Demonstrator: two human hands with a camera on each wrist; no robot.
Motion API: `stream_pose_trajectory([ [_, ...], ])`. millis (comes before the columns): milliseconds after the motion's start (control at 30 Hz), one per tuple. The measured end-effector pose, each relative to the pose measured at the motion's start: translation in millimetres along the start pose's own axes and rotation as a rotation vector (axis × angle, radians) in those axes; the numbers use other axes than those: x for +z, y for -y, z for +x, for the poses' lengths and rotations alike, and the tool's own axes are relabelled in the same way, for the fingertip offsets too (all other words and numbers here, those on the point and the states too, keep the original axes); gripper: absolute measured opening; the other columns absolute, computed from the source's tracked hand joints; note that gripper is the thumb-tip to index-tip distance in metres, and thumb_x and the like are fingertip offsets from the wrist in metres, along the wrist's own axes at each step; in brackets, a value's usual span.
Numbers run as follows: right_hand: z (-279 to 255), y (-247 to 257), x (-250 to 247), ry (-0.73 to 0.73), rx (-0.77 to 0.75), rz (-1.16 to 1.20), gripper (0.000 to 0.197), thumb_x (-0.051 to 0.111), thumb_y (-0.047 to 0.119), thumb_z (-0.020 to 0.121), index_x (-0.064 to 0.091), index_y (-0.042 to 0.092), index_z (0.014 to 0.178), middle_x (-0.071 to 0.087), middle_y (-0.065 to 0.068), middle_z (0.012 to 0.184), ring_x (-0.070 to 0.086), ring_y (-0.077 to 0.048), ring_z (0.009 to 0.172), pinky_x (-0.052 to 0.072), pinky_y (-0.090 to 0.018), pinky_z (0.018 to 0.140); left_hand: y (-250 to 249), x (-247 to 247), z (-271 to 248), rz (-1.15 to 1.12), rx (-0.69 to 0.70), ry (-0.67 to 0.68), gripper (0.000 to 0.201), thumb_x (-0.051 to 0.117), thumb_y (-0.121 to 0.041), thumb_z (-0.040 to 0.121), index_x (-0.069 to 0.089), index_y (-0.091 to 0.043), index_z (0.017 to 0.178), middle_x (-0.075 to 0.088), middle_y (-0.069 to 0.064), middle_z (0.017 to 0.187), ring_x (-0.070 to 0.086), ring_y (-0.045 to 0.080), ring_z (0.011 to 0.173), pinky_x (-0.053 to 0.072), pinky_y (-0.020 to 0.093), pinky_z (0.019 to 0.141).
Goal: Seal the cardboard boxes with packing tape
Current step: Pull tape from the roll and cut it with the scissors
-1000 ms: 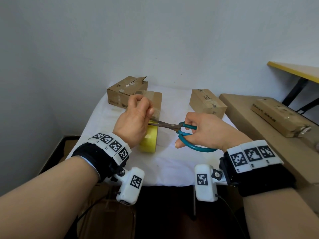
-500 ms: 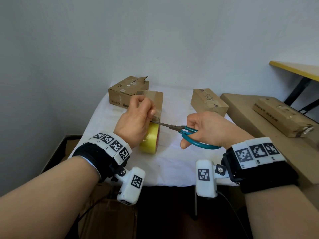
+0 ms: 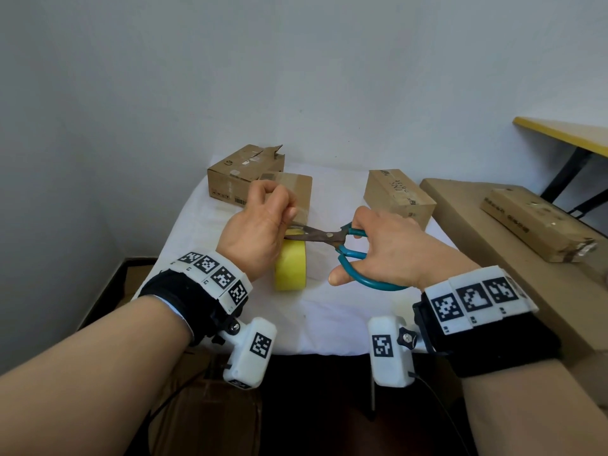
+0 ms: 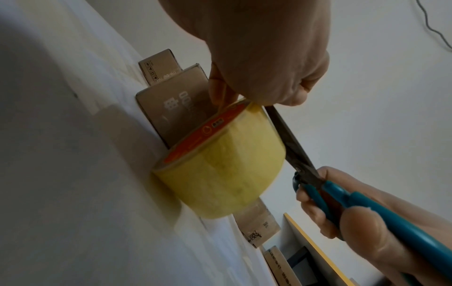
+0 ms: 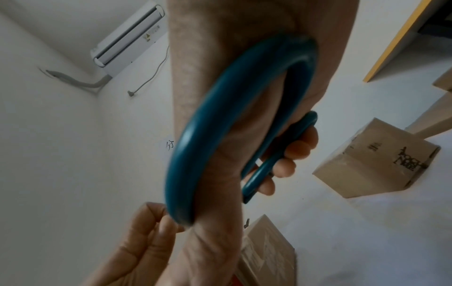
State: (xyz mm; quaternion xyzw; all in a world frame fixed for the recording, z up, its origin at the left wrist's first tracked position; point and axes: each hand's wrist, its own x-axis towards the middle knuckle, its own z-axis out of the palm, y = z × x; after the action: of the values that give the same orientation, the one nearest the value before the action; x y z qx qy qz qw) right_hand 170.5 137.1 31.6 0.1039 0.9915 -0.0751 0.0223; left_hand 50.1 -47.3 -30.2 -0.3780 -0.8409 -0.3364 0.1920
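Observation:
A yellow roll of packing tape (image 3: 291,269) (image 4: 220,174) stands on edge on the white table (image 3: 329,317). My left hand (image 3: 263,222) pinches the clear tape strip (image 3: 297,213) pulled up from the roll, in front of a small cardboard box (image 3: 301,189) (image 4: 176,108). My right hand (image 3: 378,248) (image 5: 244,154) grips teal-handled scissors (image 3: 348,255) (image 4: 318,189) (image 5: 220,135). Their blades point left across the top of the roll, with the tips just under my left fingers.
A torn-flap box (image 3: 243,174) stands at the back left and another box (image 3: 398,195) (image 5: 376,160) at the back right. A cardboard-covered surface (image 3: 513,258) on the right carries a long flat box (image 3: 536,222). A yellow-edged desk (image 3: 559,133) stands beyond.
The scissors' blades closed half a second ago and have opened again, pushed further left under my left fingers. My left hand keeps pinching the strip above the roll.

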Motion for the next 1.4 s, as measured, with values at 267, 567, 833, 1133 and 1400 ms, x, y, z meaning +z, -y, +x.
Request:
stream_pose_trajectory([
  [267,-1,-17,-5,0.079,0.101,0.028,0.097,0.058,0.101,0.035,0.041,0.035,0.105,0.050,0.006,0.108,0.051,-0.025,0.104,0.049,-0.046,0.092,7,1,0,-0.009,-0.030,-0.006,0.024,0.031,-0.039,0.105,0.044,-0.021,0.113,0.040,0.001,0.122,0.051,0.026,0.077,0.050,0.042,0.067],
  [567,-4,-8,-8,0.065,0.043,0.146,0.072,0.080,0.079,0.054,0.042,0.032,0.093,0.053,0.007,0.091,0.054,-0.024,0.094,0.045,-0.037,0.077,3,2,0,-0.092,0.024,-0.017,0.025,0.031,-0.042,0.103,0.045,-0.023,0.110,0.041,-0.002,0.119,0.050,0.018,0.082,0.043,0.033,0.070],
  [833,-7,1,-7,0.023,0.001,0.144,0.069,0.082,0.076,0.056,0.039,0.030,0.083,0.054,0.004,0.084,0.053,-0.016,0.073,0.044,-0.033,0.063,3,4,-1,-0.087,0.044,-0.026,0.022,0.032,-0.043,0.102,0.045,-0.026,0.110,0.039,0.000,0.124,0.053,0.020,0.093,0.053,0.042,0.074],
  [1133,-4,1,-9,0.006,0.036,0.076,0.071,0.080,0.081,0.050,0.046,0.026,0.078,0.056,0.005,0.077,0.051,-0.015,0.069,0.042,-0.033,0.060,4,6,-1,-0.086,0.010,-0.008,0.026,0.032,-0.043,0.102,0.047,-0.024,0.112,0.040,-0.001,0.126,0.054,0.023,0.100,0.050,0.038,0.075],
  [1400,-8,5,-12,-0.019,0.042,-0.048,0.071,0.078,0.082,0.052,0.046,0.027,0.085,0.059,0.009,0.080,0.055,-0.012,0.073,0.041,-0.032,0.061,6,4,2,-0.092,-0.008,0.019,0.023,0.035,-0.039,0.104,0.048,-0.022,0.112,0.039,-0.002,0.123,0.052,0.021,0.089,0.047,0.035,0.073],
])
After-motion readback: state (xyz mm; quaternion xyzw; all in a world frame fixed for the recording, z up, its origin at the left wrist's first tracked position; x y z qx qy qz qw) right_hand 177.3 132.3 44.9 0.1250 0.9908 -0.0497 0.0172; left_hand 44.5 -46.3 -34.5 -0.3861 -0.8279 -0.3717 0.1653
